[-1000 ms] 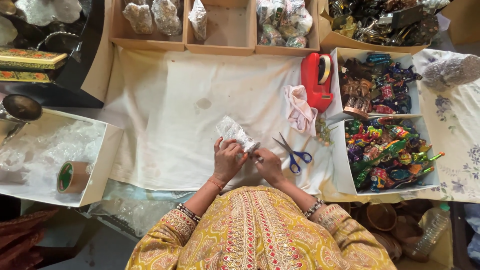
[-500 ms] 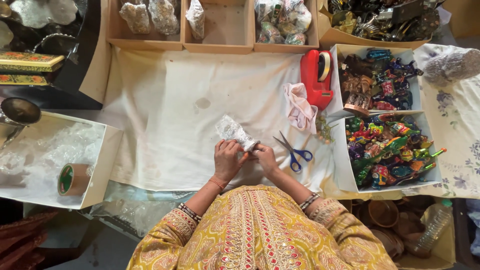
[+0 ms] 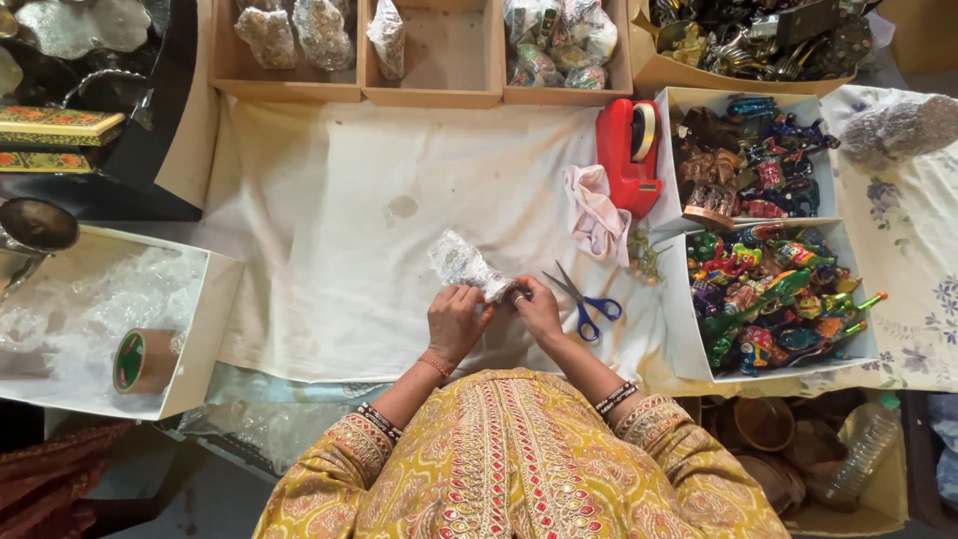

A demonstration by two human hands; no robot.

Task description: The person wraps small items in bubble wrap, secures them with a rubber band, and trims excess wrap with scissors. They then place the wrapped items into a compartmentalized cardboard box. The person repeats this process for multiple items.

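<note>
A white cloth [image 3: 329, 230] covers the worktable. Near its front edge, the left hand [image 3: 455, 321] and right hand [image 3: 536, 307] pinch a small bubble-wrapped bundle [image 3: 465, 267] between them, fingers closed to keep its wrapping tight; blue-handled scissors [image 3: 587, 301] lie just right.

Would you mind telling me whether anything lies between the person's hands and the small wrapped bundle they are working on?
Nothing visible does. The left hand and the right hand both already touch the wrapped bundle on the white cloth. The scissors lie just beside the right hand, apart from the bundle.
</note>
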